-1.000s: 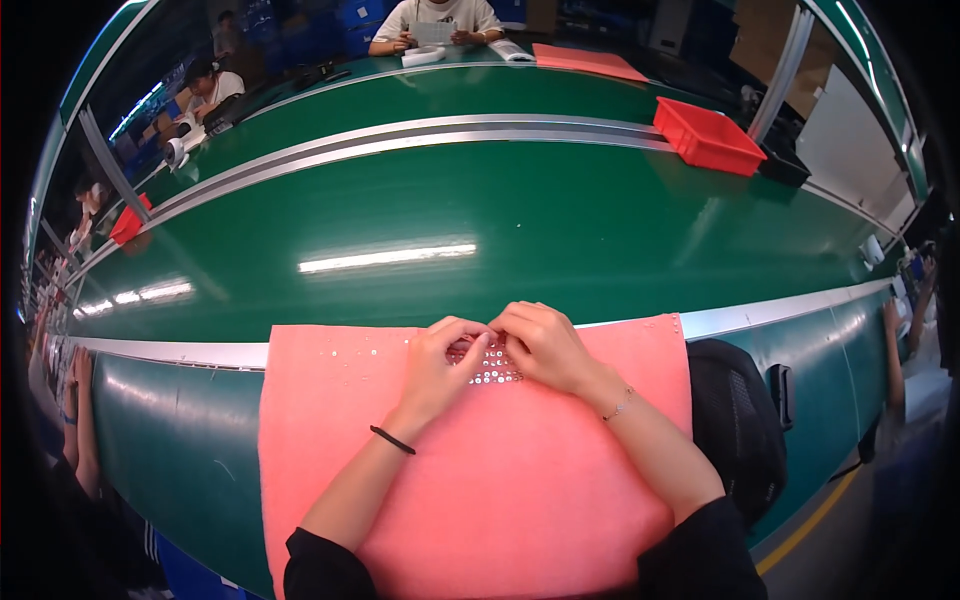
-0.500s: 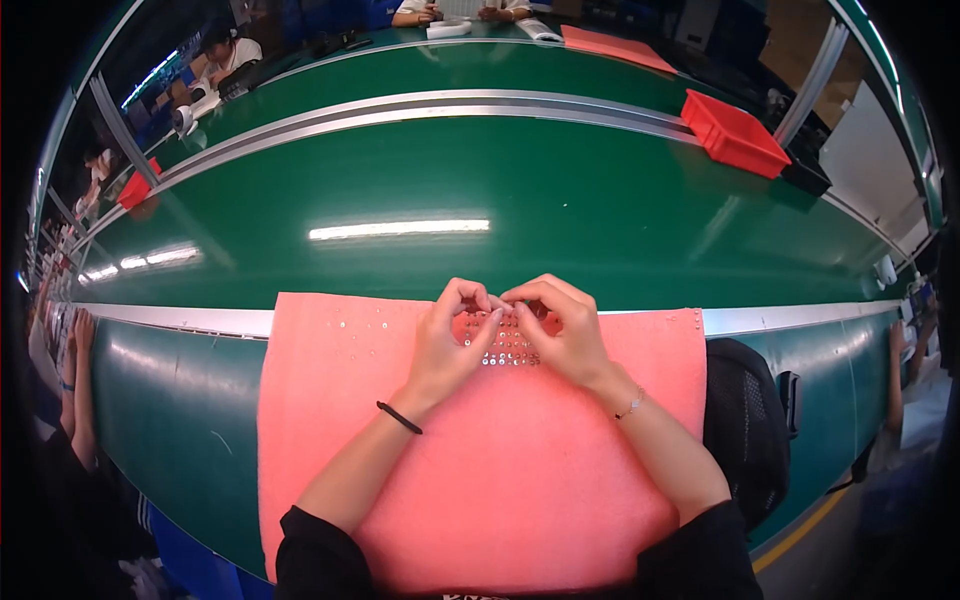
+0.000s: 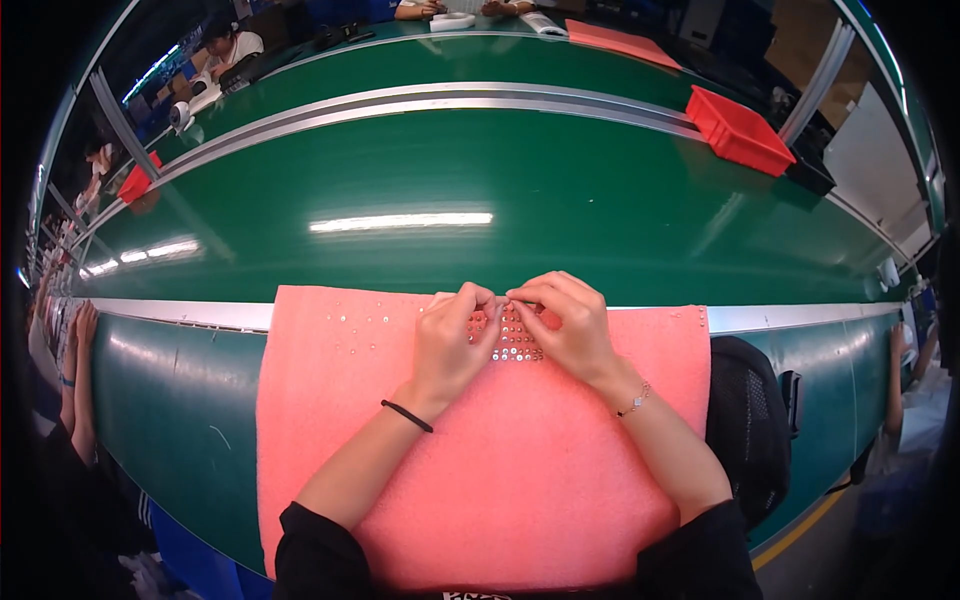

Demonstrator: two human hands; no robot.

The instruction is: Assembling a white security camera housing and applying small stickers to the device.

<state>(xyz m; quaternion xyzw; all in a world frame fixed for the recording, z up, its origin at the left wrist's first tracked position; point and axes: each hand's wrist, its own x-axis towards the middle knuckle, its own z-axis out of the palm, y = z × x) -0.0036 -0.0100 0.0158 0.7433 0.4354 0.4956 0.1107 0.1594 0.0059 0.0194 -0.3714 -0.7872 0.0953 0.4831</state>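
Observation:
A pink foam-like sheet (image 3: 480, 480) lies in front of me, its far edge at the green belt. Rows of small shiny round metal pieces (image 3: 517, 354) sit on it, partly covered by my hands. My left hand (image 3: 452, 335) is closed, thumb and fingertips pinched above these rows. Opposite it, my right hand (image 3: 570, 325) is pinched too, its fingertips almost meeting the left ones. Whatever lies between the fingertips is too small to make out. More loose metal pieces (image 3: 343, 319) are scattered at the sheet's far left, and a few (image 3: 702, 323) at its far right corner.
A green conveyor belt (image 3: 400, 170) runs crosswise beyond the sheet. A red bin (image 3: 738, 130) stands at the far right. Beside the sheet on the right is a black bag (image 3: 742, 430). Other people sit across the belt and at both sides.
Both hands stay pinched together over the rows. My left hand has turned slightly, its fingers more curled toward the right hand. The view has shifted a little.

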